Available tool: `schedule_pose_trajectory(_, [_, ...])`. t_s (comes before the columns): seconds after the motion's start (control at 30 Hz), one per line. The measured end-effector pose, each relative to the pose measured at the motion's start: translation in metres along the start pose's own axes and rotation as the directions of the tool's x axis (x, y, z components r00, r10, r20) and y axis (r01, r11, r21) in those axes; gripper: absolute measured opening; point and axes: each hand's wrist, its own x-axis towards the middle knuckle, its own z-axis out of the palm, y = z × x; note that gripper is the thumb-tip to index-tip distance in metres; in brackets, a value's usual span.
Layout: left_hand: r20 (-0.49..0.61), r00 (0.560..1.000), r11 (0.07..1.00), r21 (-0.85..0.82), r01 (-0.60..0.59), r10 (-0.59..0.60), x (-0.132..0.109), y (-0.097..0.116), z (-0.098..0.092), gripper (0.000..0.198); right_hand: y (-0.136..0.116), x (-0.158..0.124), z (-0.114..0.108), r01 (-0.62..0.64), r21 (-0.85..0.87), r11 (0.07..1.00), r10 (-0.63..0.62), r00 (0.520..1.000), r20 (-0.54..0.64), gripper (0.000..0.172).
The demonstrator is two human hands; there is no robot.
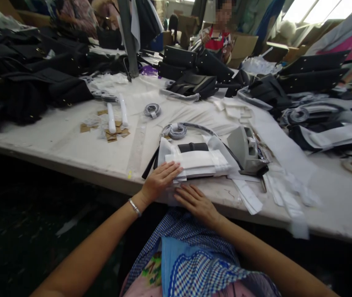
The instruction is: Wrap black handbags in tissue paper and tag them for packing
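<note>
A black bag (193,147) lies near the table's front edge, partly covered in white wrapping paper (198,161). My left hand (160,178) rests on the paper's left end with its fingers stretched out. Just below the bag, my right hand (198,205) lies flat at the table edge, fingers extended, over what looks like thin white or clear sheet. Neither hand grips anything that I can see. Behind the bag sit a wrapped coiled strap (176,130) and a dark curved strap (205,128). A grey tape dispenser (240,148) stands to the bag's right.
White paper strips (247,196) overhang the front edge at right. Two white tubes (111,118) and brown paper packets (118,133) lie left. Black bags (52,84) are piled far left, more black pieces at back and right. A pole (129,45) rises behind; a person (217,39) works beyond.
</note>
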Motion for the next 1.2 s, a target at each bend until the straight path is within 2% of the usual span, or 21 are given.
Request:
schedule_pose_trajectory(0.07, [-0.001,1.0,1.0,0.005,-0.001,0.001,0.001,0.001,-0.001,0.049,-0.004,0.007,0.014,-0.034,-0.04,0.999,0.033,0.999,-0.02,0.048])
schedule_pose_trajectory(0.17, [-0.012,1.0,1.0,0.023,0.003,-0.003,0.003,0.001,-0.002,0.046,-0.005,0.022,0.023,-0.045,-0.024,0.999,0.041,0.99,-0.135,0.038])
schedule_pose_trajectory(0.3, [-0.014,1.0,0.999,0.038,0.004,-0.004,0.003,0.001,-0.003,0.046,-0.005,0.034,0.024,-0.009,0.098,0.995,0.04,0.949,-0.312,0.029])
schedule_pose_trajectory(0.4, [-0.01,1.0,0.999,0.043,-0.003,0.003,0.002,0.001,-0.002,0.048,-0.011,0.029,0.023,0.016,0.229,0.973,0.072,0.926,-0.371,0.03])
schedule_pose_trajectory(0.5, [-0.012,1.0,0.999,0.053,-0.004,0.004,0.001,0.003,-0.001,0.049,-0.02,0.016,0.023,0.012,0.323,0.946,0.107,0.931,-0.349,0.031])
schedule_pose_trajectory(0.63, [-0.01,1.0,0.998,0.06,-0.003,0.003,0.002,0.004,-0.001,0.05,-0.022,0.005,0.019,0.016,0.331,0.943,0.103,0.936,-0.338,0.028])
schedule_pose_trajectory(0.7, [-0.015,1.0,0.999,0.052,-0.002,0.002,0.003,0.004,-0.001,0.05,-0.019,0.004,0.01,0.076,0.332,0.94,0.022,0.959,-0.283,0.025])
schedule_pose_trajectory(0.77, [-0.024,1.0,0.999,0.043,0.005,-0.003,0.003,0.004,-0.001,0.05,-0.014,0.005,-0.006,0.146,0.357,0.923,-0.091,0.982,-0.165,0.022])
schedule_pose_trajectory(0.83, [-0.028,1.0,0.999,0.04,0.008,-0.007,0.003,0.004,-0.001,0.051,-0.009,0.007,-0.023,0.174,0.383,0.907,-0.148,0.984,-0.097,0.036])
schedule_pose_trajectory(0.9, [-0.024,1.0,0.999,0.041,0.005,-0.004,0.003,0.004,-0.001,0.051,-0.002,0.011,-0.038,0.155,0.348,0.925,-0.101,0.98,-0.169,0.046])
schedule_pose_trajectory(1.0, [-0.03,1.0,0.999,0.034,0.003,-0.002,0.002,0.003,0.0,0.051,0.013,0.027,-0.046,0.017,0.168,0.986,0.042,0.939,-0.34,0.037])
schedule_pose_trajectory(1.1, [-0.043,0.999,1.0,0.008,0.003,-0.003,0.001,0.001,0.003,0.051,0.03,0.049,-0.042,-0.097,-0.048,0.994,0.074,0.931,-0.358,0.033])
schedule_pose_trajectory(1.2, [-0.032,0.999,1.0,-0.006,0.006,-0.006,0.001,-0.001,0.004,0.051,0.041,0.065,-0.037,-0.053,-0.129,0.99,0.006,0.939,-0.344,0.02])
